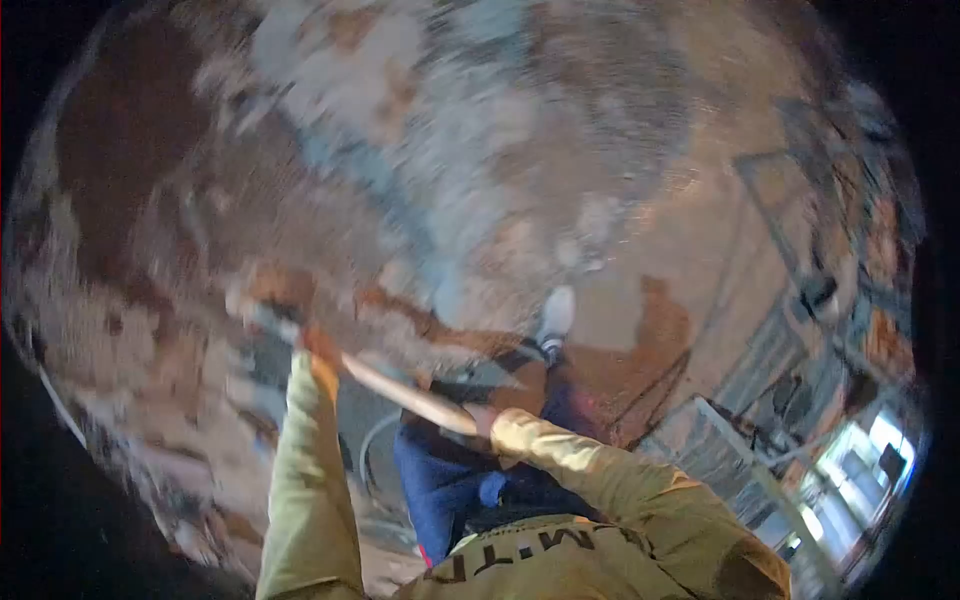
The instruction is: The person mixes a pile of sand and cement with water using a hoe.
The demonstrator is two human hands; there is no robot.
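Observation:
A pale wooden-handled tool [405, 396] slants across in front of my body. My left hand [320, 346] is closed around it toward its far left end. Just beyond that hand is a greyish, metal-looking part [272, 322], too blurred to tell what kind of tool head it is. My right hand [482, 418] is wrapped around the handle nearer my waist, partly hidden by its sleeve. Below the tool, my legs are in dark blue trousers [430, 480], and a light shoe [556, 315] stands on the ground ahead.
Rubble and loose earth [480, 150], smeared by motion, spread ahead and to the left. A smoother patch of ground [620, 300] carries shadows. On the right are metal frames [740, 430] and bright lit panels [860, 470]. A thin curved cable-like line [366, 450] lies by my legs.

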